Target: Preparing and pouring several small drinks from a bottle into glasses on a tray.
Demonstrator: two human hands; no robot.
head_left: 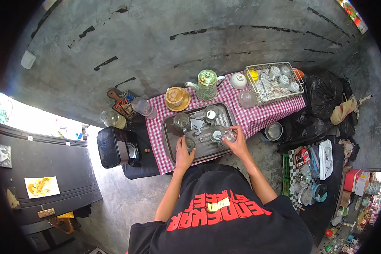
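A dark rectangular tray lies before me, and several clear glass mugs stand on it. My left hand has its fingers curled round a glass mug at the tray's near left. Higher up at the left is another glass mug. My right hand grips a small clear glass over the tray's right side. Just left of that glass stands a mug, and behind it a mug with something white showing inside. The tray's bottom looks wet.
Behind the tray stand a green patterned pot and a brown lidded jar on a saucer. A wire basket with glass jars sits at the right end of the checked cloth. A black appliance stands left; a metal pot is right.
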